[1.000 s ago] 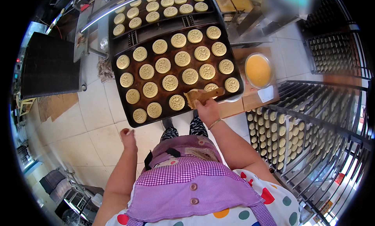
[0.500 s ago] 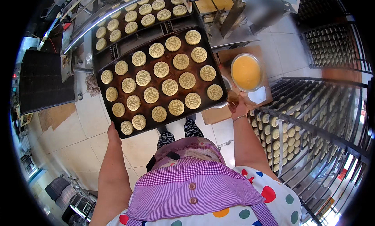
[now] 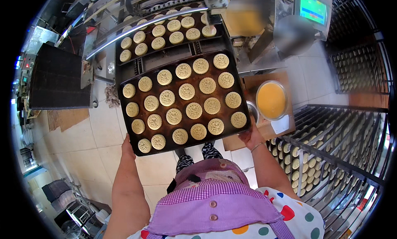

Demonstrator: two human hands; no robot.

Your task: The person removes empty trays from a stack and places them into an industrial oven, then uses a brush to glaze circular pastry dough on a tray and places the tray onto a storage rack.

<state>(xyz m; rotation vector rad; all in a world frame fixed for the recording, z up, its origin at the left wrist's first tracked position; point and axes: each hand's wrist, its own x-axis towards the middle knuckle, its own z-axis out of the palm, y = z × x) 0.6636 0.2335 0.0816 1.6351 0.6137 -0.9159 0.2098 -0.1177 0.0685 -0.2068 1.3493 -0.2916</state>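
Note:
A dark, browned baking tray [image 3: 166, 130] is held out in front of me, tilted slightly in the view. Rows of round, pale cakes [image 3: 186, 91] with stamped tops and fluted edges lie on it. My left hand [image 3: 128, 147] grips its near left corner, the fingers mostly hidden beneath. At the near right corner my right hand [image 3: 251, 136] holds the edge, fingers partly under the tray. Just beyond, a second tray [image 3: 167, 48] of similar cakes sits on the machine, below a metal bar.
Right of the tray, a bowl of orange-yellow liquid [image 3: 271, 100] stands on a brown board, beside a smaller metal bowl [image 3: 253, 111]. A slatted rack [image 3: 331, 154] filled with cakes stands close on my right. A lit screen [image 3: 313, 7] is at the upper right; a dark belt [image 3: 62, 78] lies left.
My right hand has come from beside the bowls to the tray's near right corner. Within the view, the tray and my left hand sit further right and lower.

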